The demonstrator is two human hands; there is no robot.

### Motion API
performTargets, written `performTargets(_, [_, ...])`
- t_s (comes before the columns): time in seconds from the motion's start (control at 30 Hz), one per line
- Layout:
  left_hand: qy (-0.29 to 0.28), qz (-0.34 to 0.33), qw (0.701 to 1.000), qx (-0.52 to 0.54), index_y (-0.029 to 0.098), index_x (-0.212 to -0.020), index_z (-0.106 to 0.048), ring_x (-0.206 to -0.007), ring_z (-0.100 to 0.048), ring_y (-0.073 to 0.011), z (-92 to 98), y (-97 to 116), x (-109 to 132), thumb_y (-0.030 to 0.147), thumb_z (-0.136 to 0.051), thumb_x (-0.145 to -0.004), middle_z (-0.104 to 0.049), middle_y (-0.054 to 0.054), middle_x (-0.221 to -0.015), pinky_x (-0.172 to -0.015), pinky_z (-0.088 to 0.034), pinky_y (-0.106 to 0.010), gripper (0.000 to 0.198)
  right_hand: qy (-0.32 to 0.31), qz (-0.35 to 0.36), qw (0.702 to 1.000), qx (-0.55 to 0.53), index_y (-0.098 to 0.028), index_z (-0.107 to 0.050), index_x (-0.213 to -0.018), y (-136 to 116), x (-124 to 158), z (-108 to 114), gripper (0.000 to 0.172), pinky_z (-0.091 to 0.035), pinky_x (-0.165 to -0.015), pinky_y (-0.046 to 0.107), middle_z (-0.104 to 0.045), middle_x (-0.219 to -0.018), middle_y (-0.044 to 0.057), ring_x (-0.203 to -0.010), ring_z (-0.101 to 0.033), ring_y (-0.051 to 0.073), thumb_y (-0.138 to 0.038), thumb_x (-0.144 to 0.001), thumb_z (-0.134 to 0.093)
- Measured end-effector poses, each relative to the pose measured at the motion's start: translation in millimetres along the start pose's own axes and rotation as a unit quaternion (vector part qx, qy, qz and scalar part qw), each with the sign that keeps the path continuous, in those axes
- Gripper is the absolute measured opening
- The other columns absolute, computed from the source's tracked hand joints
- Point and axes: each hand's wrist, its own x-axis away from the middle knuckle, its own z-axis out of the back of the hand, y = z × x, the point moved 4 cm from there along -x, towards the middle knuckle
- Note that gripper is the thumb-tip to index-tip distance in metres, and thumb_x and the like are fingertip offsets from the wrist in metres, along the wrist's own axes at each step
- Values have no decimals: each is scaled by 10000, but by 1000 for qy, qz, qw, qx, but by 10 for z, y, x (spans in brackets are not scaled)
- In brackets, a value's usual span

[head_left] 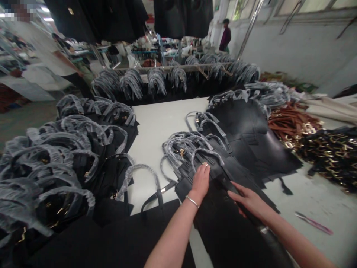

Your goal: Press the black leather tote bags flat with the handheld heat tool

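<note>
A black leather bag panel (pixel 223 223) lies in front of me, with a plastic-wrapped handle (pixel 208 152) at its far end. My left hand (pixel 201 180), wearing a bracelet, is closed at the panel's top edge near the handle's base, its fingertips partly hidden. My right hand (pixel 249 199) grips a black strap (pixel 252 219) along the panel's right side, thumb above and fingers partly beneath. A metal piece (pixel 263 230) shows on this strap near my wrist. Just beyond my left hand lies a stack of panels with wrapped handles (pixel 181 143).
Black bag pieces with wrapped handles (pixel 64 160) are heaped at left. Flat black leather pieces (pixel 251 137), brown straps (pixel 292 123) and black straps with gold hardware (pixel 331 152) lie right. A pink-handled tool (pixel 315 222) rests on the white table (pixel 156 123). Two people stand farther off.
</note>
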Motion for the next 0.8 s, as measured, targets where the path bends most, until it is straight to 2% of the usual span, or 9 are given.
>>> performTargets(0.1, [-104, -75, 991, -40, 170, -1166, -567, -1150, -497, -236, 44, -133, -360, 76, -417, -897, -561, -137, -1223, -936, -439, -370, 322, -2, -7, 1000, -9, -176, -398, -1423, 69, 23, -3, 698, -453, -361, 226, -570, -587, -52, -393, -557, 126, -479, -826, -594])
performTargets(0.17, [-135, -111, 984, -35, 184, -1032, -613, -1100, -512, -242, 79, -175, -518, 128, -492, -889, -602, -114, -1098, -935, -418, -384, 196, -2, -10, 1000, -13, -170, -398, -1425, 126, 60, -11, 703, -445, -354, 222, -574, -590, -49, -392, -556, 126, -480, -823, -589])
performTargets(0.3, [-186, -158, 970, 6, 196, -919, -619, -1111, -504, -232, 143, -160, -650, 140, -597, -832, -618, -86, -1049, -1040, -301, -410, 105, -2, -3, 1000, -13, -164, -389, -1437, 207, 189, -15, 705, -442, -368, 219, -575, -581, -49, -406, -555, 128, -469, -827, -570])
performTargets(0.37, [-213, -158, 963, 44, 200, -840, -619, -1043, -550, -206, 183, -126, -647, 117, -584, -829, -644, -65, -958, -1034, -309, -377, 90, 3, 1, 1000, -14, -166, -381, -1447, 226, 277, 8, 710, -447, -391, 221, -573, -574, -50, -418, -554, 128, -467, -829, -562])
performTargets(0.47, [-236, -110, 959, 110, 192, -744, -609, -964, -599, -217, 249, -82, -587, 88, -606, -782, -660, -64, -849, -958, -377, -362, 111, 18, -1, 1000, -14, -183, -367, -1460, 243, 418, 74, 712, -448, -429, 225, -574, -587, -51, -443, -553, 127, -455, -830, -559])
performTargets(0.6, [-249, 22, 941, 228, 172, -603, -571, -806, -641, -236, 272, -58, -349, 138, -668, -718, -637, -67, -670, -780, -463, -345, 154, 24, 11, 999, -18, -224, -332, -1478, 268, 597, 146, 707, -437, -454, 224, -552, -588, -60, -481, -555, 132, -461, -847, -545])
performTargets(0.7, [-253, 128, 892, 351, 153, -640, -588, -623, -627, -185, 210, -19, -8, 286, -564, -820, -638, -71, -640, -601, -473, -290, 225, 10, 17, 999, -42, -222, -305, -1487, 306, 729, 127, 723, -442, -463, 230, -542, -609, -58, -490, -543, 130, -484, -855, -538])
performTargets(0.8, [-215, 208, 827, 475, 122, -797, -615, -631, -623, -149, 123, 61, 373, 418, -476, -865, -675, -110, -790, -567, -468, -254, 334, -22, 10, 996, -86, -219, -291, -1490, 351, 852, 39, 755, -446, -451, 227, -523, -655, -54, -486, -534, 117, -503, -842, -557])
